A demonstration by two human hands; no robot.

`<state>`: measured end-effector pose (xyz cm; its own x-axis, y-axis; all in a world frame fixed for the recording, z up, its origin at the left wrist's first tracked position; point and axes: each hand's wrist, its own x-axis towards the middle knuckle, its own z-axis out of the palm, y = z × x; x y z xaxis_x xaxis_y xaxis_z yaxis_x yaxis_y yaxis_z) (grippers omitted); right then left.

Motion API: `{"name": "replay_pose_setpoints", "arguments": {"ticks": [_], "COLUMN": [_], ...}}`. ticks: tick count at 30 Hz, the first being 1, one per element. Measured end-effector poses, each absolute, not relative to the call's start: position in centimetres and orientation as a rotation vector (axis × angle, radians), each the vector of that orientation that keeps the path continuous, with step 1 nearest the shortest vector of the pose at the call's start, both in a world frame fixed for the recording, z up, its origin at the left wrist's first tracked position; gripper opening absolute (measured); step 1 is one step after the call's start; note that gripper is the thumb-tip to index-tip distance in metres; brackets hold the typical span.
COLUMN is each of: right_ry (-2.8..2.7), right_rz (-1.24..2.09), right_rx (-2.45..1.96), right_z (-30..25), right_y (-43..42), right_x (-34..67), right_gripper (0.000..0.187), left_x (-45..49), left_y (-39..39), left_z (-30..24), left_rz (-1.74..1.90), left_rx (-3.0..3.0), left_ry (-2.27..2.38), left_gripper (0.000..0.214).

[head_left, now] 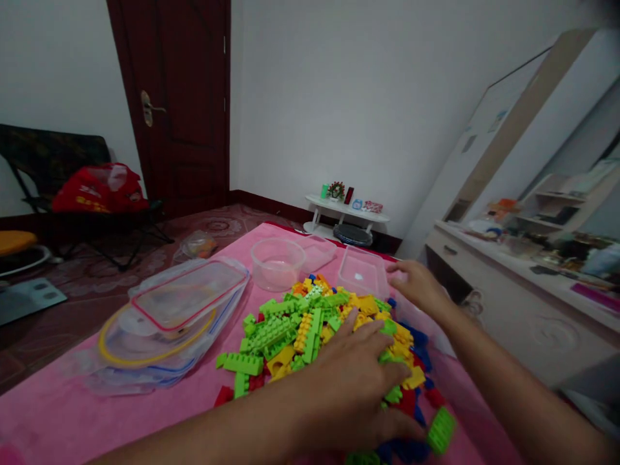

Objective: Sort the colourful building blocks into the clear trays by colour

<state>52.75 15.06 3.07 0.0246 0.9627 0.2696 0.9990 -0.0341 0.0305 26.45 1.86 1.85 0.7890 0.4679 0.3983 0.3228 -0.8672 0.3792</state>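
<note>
At the far left of what I'm watching, a stack of clear lids (pixel 177 323) lies on the pink-covered worktop (pixel 43 416): a rectangular one edged in red on top, a round one ringed in yellow under it, blue edging lower down. Next along, toward the back, stands a round clear tub (pixel 277 274), see-through. Right in front of it the bricks (pixel 278 332) lie heaped mid-worktop, all plastic and studded. On the heap's left side I see mostly bright lime green, long bars and short blocks at every angle, with a few red ones low at the edge; a little orange shows at the back. Yellow takes over to the right, some pieces smooth and arched, and deep blue and red fringe that side. My left grip (pixel 356 381) is palm down over the heap, open, fingers spread across the bricks. Behind the heap sits a rectangular clear box (pixel 362 271). Farther right, beside that box, is my right grip (pixel 416 284), fingers bent; I can't tell whether it is closed on anything. Near the bottom right, a green brick (pixel 440 431) shows blurred, just beyond the left grip.
</note>
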Motion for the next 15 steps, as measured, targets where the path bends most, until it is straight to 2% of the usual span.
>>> {"name": "replay_pose_setpoints", "arguments": {"ticks": [4,10,15], "right_ry": [-2.138,-2.253,-2.351], "right_rz": [-0.301,-0.293,-0.172], "right_rx": [-2.550,-2.572,-2.531], "right_z": [0.5,-1.4,1.6], "right_y": [17.4,18.7,18.0], "right_x": [53.1,53.4,53.5], "right_gripper": [0.025,0.031,0.028], "left_x": [26.3,24.9,22.8], "left_y": [2.2,2.8,5.6], "left_z": [2.4,4.7,8.1], "left_rz": [0.669,0.729,0.842], "left_rx": [2.787,2.731,2.495], "left_ry": [0.533,0.638,0.950], "left_gripper": [0.042,0.029,0.033]}}
